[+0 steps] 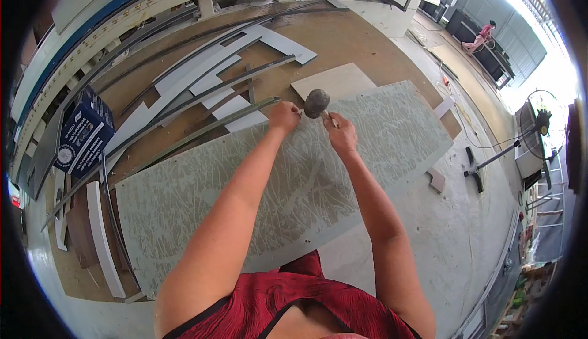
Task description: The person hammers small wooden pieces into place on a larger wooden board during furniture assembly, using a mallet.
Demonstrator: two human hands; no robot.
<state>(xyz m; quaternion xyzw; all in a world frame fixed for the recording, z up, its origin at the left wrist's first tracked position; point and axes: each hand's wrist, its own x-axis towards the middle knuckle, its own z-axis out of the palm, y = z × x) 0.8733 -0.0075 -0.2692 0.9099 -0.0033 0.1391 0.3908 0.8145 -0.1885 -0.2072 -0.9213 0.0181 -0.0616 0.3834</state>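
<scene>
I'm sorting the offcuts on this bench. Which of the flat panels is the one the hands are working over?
The large grey-green patterned panel: both the left hand and the right hand, which grips the mallet, sit at its far edge. The plain beige panel lies beyond.

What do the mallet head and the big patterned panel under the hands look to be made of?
The mallet head looks like dull dark grey rubber: rounded, matte, no shine. Its handle, mostly hidden in the right hand, seems pale wood. The panel looks like a thin, flat laminated board, with a grey-green matte face carrying a pale streaked print; its core cannot be made out.
</scene>
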